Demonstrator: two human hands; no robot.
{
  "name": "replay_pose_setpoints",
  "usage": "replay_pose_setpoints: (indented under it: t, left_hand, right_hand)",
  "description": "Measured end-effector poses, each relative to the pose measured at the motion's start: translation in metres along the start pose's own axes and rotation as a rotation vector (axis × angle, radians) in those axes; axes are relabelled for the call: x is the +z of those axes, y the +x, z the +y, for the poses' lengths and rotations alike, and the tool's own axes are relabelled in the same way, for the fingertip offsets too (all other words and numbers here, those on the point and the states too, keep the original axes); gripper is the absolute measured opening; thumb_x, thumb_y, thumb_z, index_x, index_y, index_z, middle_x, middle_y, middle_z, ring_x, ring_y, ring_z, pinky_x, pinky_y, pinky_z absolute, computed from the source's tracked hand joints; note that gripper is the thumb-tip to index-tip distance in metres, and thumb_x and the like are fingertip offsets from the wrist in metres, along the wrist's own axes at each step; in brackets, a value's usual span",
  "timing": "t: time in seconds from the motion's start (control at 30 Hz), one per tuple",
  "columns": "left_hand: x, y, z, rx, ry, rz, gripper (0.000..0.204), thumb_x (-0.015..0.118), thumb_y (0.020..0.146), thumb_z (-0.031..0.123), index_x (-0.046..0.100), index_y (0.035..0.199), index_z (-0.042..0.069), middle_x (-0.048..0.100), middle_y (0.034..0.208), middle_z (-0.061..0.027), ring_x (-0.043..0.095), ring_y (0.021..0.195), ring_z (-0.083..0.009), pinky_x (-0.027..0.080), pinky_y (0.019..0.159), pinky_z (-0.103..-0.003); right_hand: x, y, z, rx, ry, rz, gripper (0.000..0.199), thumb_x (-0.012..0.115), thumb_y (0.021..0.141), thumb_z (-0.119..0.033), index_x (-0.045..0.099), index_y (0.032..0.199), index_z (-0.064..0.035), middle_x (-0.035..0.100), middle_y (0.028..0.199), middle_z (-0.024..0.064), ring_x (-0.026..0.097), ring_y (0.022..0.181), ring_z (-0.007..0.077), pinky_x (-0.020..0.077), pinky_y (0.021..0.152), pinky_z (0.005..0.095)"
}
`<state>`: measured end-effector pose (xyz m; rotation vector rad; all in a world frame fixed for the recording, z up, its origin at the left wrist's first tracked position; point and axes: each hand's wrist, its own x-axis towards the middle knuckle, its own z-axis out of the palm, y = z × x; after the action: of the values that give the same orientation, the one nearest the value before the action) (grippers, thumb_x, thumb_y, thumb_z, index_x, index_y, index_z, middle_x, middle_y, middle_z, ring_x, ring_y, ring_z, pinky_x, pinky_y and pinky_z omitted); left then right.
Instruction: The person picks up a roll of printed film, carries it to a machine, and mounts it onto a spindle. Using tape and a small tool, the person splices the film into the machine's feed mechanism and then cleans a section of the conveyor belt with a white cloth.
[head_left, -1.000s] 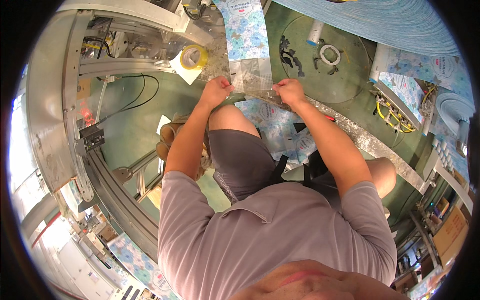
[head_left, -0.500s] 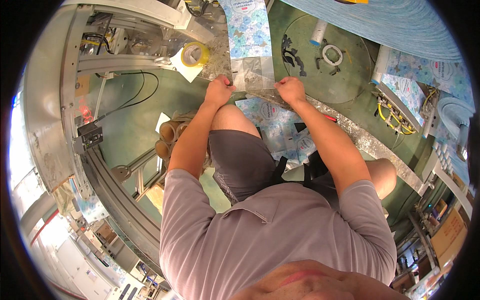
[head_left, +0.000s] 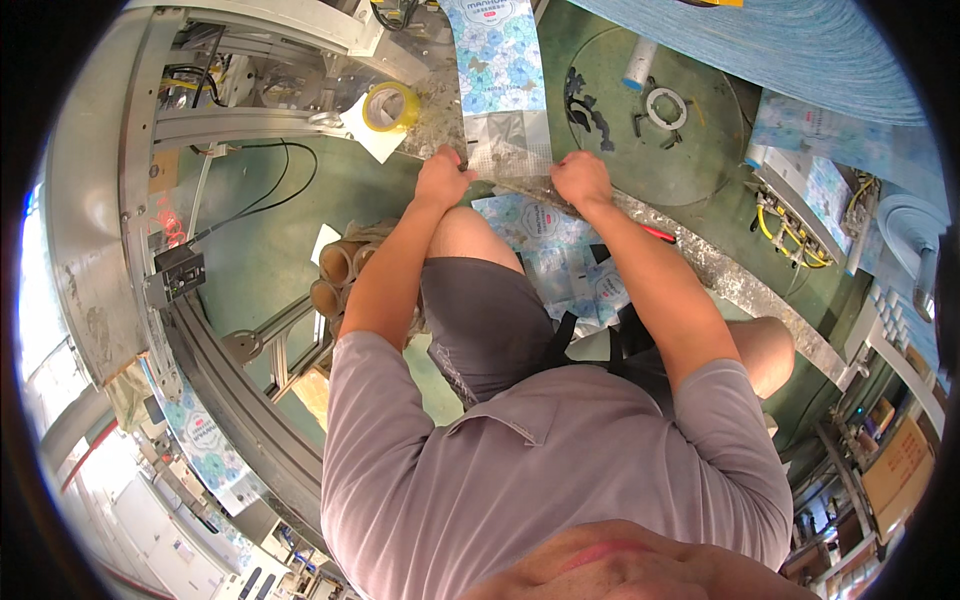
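Our left hand [head_left: 443,180] and right hand [head_left: 580,180] both pinch the near end of a floral film strip [head_left: 500,70], which runs lengthwise straight away from us between them.

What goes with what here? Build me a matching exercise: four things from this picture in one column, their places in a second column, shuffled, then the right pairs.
Things:
1. yellow tape roll
2. cardboard tubes
3. left hand
4. right hand

Places:
A. on the right edge of the printed film strip
B. on the floor below the left forearm
C. on the strip's left edge
D. on white paper, left of the strip

Pairs: 1-D, 2-B, 3-C, 4-A
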<state>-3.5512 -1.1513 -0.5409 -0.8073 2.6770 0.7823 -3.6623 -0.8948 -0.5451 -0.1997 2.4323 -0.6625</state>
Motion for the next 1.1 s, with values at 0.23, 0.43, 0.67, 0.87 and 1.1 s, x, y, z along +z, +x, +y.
replay_pose_setpoints:
  t: [0.23,0.43,0.67,0.87,1.1]
  left_hand:
    - [0.0,0.001,0.014,0.038,0.007,-0.09,0.044,0.091,0.083,0.019,0.058,0.105,-0.001,0.075,0.09,-0.0229,0.075,0.088,-0.0415,0.059,0.081,-0.047]
    - [0.014,-0.011,0.062,-0.123,-0.237,-0.263,0.043,0.085,0.086,0.01,0.055,0.114,0.0,0.076,0.089,-0.0183,0.076,0.087,-0.0362,0.058,0.082,-0.046]
    - [0.033,-0.026,0.077,0.205,-0.068,-0.313,0.063,0.077,0.091,0.007,0.058,0.151,0.018,0.076,0.09,-0.0121,0.074,0.087,-0.031,0.057,0.084,-0.043]
    - [0.034,-0.026,0.075,0.197,0.032,-0.423,0.072,0.071,0.093,0.006,0.053,0.16,0.023,0.073,0.085,-0.0106,0.069,0.079,-0.0261,0.056,0.081,-0.04]
    - [0.022,-0.025,0.08,0.098,-0.076,-0.584,0.082,0.065,0.089,-0.001,0.047,0.164,0.026,0.067,0.078,-0.0094,0.063,0.068,-0.0215,0.055,0.071,-0.039]
  right_hand:
    - [-0.014,-0.002,0.012,-0.021,0.01,-0.017,0.031,0.069,0.09,-0.03,0.083,0.105,-0.0071,0.077,0.117,0.0213,0.072,0.112,0.0415,0.0585,0.098,0.0496]
    - [-0.051,0.006,0.052,-0.039,-0.058,-0.025,0.033,0.068,0.087,-0.031,0.082,0.105,-0.0076,0.077,0.117,0.0196,0.073,0.111,0.0405,0.0572,0.101,0.047]
    - [-0.065,0.007,0.081,-0.021,-0.042,-0.061,0.032,0.069,0.086,-0.033,0.082,0.103,-0.0085,0.078,0.117,0.0176,0.073,0.11,0.0388,0.0577,0.099,0.0454]
    - [-0.058,0.007,0.102,-0.074,0.075,-0.111,0.03,0.076,0.088,-0.034,0.081,0.104,-0.01,0.078,0.115,0.017,0.074,0.105,0.0366,0.0582,0.094,0.0447]
    - [-0.073,-0.04,0.112,-0.664,0.438,-0.034,0.012,0.082,0.086,-0.006,0.071,0.09,-0.0048,0.07,0.119,0.0099,0.066,0.099,0.0328,0.0532,0.094,0.0406]
